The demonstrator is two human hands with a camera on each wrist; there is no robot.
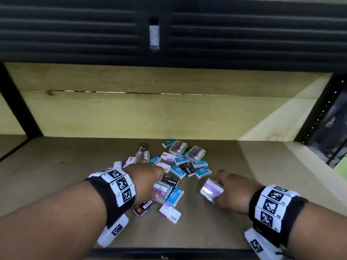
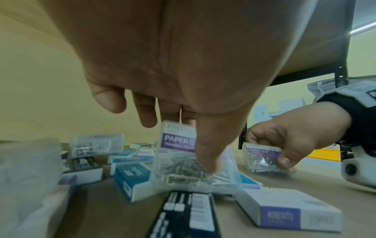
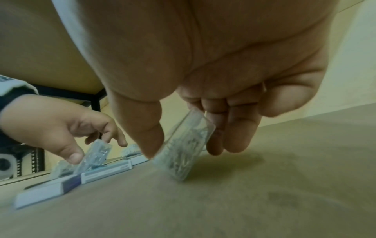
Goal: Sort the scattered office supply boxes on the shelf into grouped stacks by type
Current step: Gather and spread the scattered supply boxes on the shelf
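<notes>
1. Boxes [image 1: 176,166] of office supplies lie scattered in a heap on the shelf [image 1: 262,166], at the middle of the head view: blue staple boxes, black ones, purple-and-white ones, clear paper-clip cases.
2. Left hand [image 1: 148,180] reaches into the heap's near edge; its thumb and fingers pinch a clear paper-clip case [image 2: 179,154], tilted up on edge.
3. Right hand [image 1: 232,190], at 3 o'clock from the heap and apart from it, grips a second clear case [image 1: 211,189] between thumb and fingers, its lower corner touching the shelf.
4. Wristbands [image 1: 120,182] with black-and-white markers wrap both wrists.
</notes>
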